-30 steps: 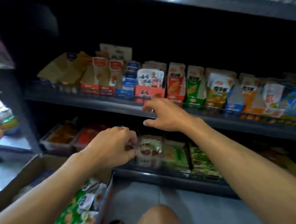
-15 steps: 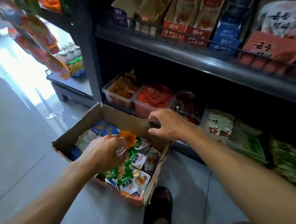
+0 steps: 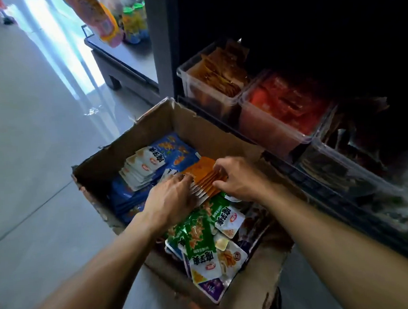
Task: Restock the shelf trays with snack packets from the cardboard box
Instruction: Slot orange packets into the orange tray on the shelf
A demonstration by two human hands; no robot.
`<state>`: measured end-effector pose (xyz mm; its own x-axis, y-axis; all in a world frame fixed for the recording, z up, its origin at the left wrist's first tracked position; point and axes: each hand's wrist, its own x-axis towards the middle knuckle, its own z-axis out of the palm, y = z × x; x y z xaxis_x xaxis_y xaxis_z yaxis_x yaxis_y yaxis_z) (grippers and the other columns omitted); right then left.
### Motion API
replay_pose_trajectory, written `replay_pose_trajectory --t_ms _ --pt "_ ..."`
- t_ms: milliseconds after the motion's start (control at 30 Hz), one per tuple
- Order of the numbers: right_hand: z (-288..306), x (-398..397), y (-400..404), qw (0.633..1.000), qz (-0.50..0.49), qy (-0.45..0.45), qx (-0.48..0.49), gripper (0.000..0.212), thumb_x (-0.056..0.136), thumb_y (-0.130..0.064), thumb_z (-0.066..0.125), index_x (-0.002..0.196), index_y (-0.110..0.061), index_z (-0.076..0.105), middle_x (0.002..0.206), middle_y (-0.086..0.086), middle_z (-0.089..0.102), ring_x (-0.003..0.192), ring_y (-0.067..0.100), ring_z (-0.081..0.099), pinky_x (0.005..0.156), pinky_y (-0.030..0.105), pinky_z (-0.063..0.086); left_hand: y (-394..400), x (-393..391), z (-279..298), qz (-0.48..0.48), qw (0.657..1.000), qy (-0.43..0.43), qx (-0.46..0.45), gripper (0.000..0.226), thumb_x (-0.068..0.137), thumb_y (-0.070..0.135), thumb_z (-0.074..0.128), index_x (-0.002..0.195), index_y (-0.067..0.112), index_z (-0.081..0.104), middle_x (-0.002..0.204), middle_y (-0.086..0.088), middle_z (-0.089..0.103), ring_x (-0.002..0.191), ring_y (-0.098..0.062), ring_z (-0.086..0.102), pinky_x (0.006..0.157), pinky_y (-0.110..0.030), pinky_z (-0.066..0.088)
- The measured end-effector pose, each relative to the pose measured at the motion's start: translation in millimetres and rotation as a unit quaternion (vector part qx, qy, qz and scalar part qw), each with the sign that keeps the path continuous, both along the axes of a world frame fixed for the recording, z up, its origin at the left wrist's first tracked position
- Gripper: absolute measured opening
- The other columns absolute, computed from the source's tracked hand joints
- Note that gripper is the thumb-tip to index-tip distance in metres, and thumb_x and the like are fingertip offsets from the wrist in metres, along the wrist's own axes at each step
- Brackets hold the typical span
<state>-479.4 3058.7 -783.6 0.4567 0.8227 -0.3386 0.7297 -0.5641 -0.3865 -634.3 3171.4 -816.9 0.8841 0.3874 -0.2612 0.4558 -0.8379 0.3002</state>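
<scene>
Fingers of your left hand (image 3: 171, 199) and right hand (image 3: 238, 178) pinch the orange packet stack (image 3: 203, 178) from both ends inside the cardboard box (image 3: 148, 126); matching orange tray (image 3: 208, 82) lies beyond the box's far wall.

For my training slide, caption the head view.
Both hands, left hand and right hand, gather orange snack packets inside the cardboard box.

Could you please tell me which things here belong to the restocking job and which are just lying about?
Job:
cardboard box
orange packets, gripped by left hand and right hand
green packets
shelf trays

Lying about:
drink bottles
low grey stand
</scene>
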Motion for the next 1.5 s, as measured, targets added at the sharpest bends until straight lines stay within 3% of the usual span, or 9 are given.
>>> replay_pose_trajectory --t_ms 200,333,467,633,833,967,1200,1333,1500 --pt "-30 13 2 1.000 0.002 0.011 -0.006 0.038 0.086 -0.035 0.071 0.120 -0.020 0.062 0.116 0.002 0.065 0.103 0.019 0.063 0.091 0.040 0.052 9 21 -41 0.033 0.996 0.074 0.033 0.064 0.087 0.055 0.060 0.136 0.018 0.041 0.131 -0.010 0.054 0.122 -0.032 0.049 0.097 -0.043 0.041" --pt "-35 16 0 1.000 -0.001 0.001 0.004 0.042 0.086 -0.034 0.070 0.124 -0.017 0.060 0.117 0.004 0.063 0.106 0.021 0.061 0.092 0.040 0.051 12 15 -44 0.006 1.000 0.018 -0.017 0.040 0.095 0.041 0.053 0.128 0.019 0.049 0.107 -0.008 0.060 0.103 -0.032 0.060 0.078 -0.042 0.051" --pt "-30 13 -1 0.999 0.014 -0.040 0.016 0.049 0.088 -0.036 0.069 0.131 -0.020 0.052 0.121 0.003 0.052 0.114 0.021 0.048 0.094 0.041 0.046 16 11 -34 0.010 0.999 -0.030 -0.033 0.021 0.101 0.031 0.045 0.112 0.023 0.061 0.083 0.001 0.059 0.079 -0.025 0.064 0.061 -0.033 0.040" --pt "-21 6 4 0.991 0.104 -0.083 -0.021 0.051 0.092 -0.039 0.063 0.140 -0.030 0.049 0.138 -0.003 0.047 0.126 0.020 0.042 0.102 0.040 0.040 14 -1 -10 -0.048 0.988 -0.136 -0.057 0.036 0.098 0.019 0.053 0.133 0.024 0.061 0.099 -0.002 0.073 0.081 -0.021 0.068 0.064 -0.028 0.049" --pt "-5 1 -9 0.996 0.080 -0.029 -0.012 0.015 0.095 -0.029 0.057 0.106 -0.034 0.066 0.088 -0.007 0.070 0.076 0.014 0.063 0.067 0.032 0.050 17 -4 5 -0.042 0.970 -0.230 -0.070 0.031 0.099 0.026 0.054 0.127 0.019 0.064 0.110 -0.002 0.074 0.093 -0.021 0.071 0.078 -0.036 0.057" --pt "10 5 -34 0.986 0.058 -0.151 -0.038 0.020 0.097 -0.021 0.056 0.078 -0.019 0.055 0.062 -0.003 0.056 0.048 0.007 0.046 0.043 0.022 0.026 14 6 1 0.070 0.986 -0.124 -0.088 0.077 0.089 0.058 0.059 0.151 0.022 0.029 0.142 -0.006 0.053 0.124 -0.026 0.054 0.097 -0.044 0.048" --pt "24 12 -70 0.992 -0.006 -0.107 -0.069 0.036 0.099 -0.039 0.050 0.072 -0.016 0.054 0.061 -0.002 0.049 0.052 0.013 0.046 0.048 0.027 0.027 -4 28 -35 -0.014 0.997 0.063 -0.045 0.092 0.083 0.060 0.064 0.152 0.026 0.014 0.150 -0.013 0.034 0.136 -0.035 0.037 0.107 -0.050 0.041" --pt "23 11 -72 0.992 0.009 -0.091 -0.083 0.036 0.098 -0.038 0.051 0.066 -0.023 0.043 0.062 -0.003 0.047 0.051 0.009 0.043 0.046 0.025 0.024 -15 30 -55 -0.066 0.996 0.063 0.013 0.062 0.092 0.050 0.058 0.143 0.038 0.026 0.131 -0.009 0.053 0.107 -0.028 0.060 0.088 -0.044 0.055" --pt "18 15 -73 0.993 -0.002 -0.099 -0.060 0.030 0.097 -0.035 0.053 0.071 -0.023 0.047 0.062 -0.004 0.045 0.055 0.017 0.048 0.053 0.028 0.031 -17 32 -43 -0.100 0.995 -0.011 0.001 0.027 0.099 0.033 0.054 0.125 0.027 0.055 0.084 0.005 0.064 0.068 -0.013 0.064 0.064 -0.026 0.055"
